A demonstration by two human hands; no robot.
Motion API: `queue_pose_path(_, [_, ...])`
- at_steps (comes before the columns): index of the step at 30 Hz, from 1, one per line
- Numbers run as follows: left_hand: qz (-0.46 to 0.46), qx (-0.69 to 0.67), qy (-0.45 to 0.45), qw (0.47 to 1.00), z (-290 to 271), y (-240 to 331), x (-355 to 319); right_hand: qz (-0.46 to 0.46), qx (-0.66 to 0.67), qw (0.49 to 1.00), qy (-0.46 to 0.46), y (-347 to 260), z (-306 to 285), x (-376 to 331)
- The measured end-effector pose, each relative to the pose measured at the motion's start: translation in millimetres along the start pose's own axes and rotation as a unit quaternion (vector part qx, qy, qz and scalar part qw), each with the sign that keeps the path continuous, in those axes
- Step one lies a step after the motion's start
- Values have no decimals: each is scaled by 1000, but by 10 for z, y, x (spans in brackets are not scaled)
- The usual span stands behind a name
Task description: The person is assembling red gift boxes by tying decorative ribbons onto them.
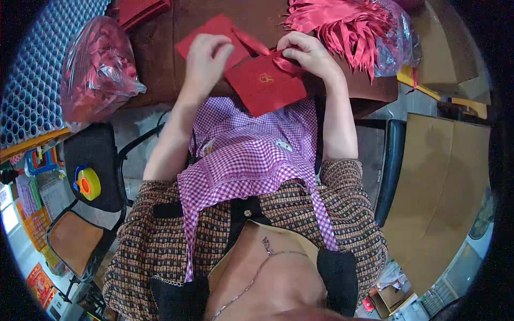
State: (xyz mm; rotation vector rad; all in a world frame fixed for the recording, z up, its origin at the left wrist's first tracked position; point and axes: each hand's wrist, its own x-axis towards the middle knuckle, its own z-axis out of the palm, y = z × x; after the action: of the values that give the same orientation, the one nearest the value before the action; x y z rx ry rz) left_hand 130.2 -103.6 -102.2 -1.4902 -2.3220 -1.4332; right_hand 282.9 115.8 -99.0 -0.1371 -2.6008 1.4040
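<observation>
A small red card or flat bag [267, 93] with a gold emblem lies at the table's near edge, its lower corner over my checked apron. A red satin ribbon [250, 40] runs across it, with a loop by its upper right corner. My right hand [309, 56] pinches the ribbon there between thumb and fingers. My left hand [209, 59], slightly blurred, is curled over a second red panel [214, 33] behind the card; its thumb and fingertips are together, and what they hold is too small to make out. Whether the two red pieces are joined, I cannot tell.
A bundle of red ribbons [342, 32] spreads over the brown table [160, 69] at far right. A clear plastic bag of red pieces [99, 69] stands at left, near a red stack [142, 12]. A chair [88, 160] holds yellow tape [88, 183]. Cardboard [433, 192] is at right.
</observation>
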Motion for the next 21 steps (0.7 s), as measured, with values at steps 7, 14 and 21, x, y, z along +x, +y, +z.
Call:
queue_pose_path(7, [-21,92,-124,988,164,80,-289,-50,-1,994,93,46,31,0])
queue_pose_path(14, [-28,102,-128,986,138,125,-266,203,-206,931,223,62,-123,-274])
queue_pose_path(21, [-35,118,-138,983,121,191,-247,115,-341,892,275,163,204,-128])
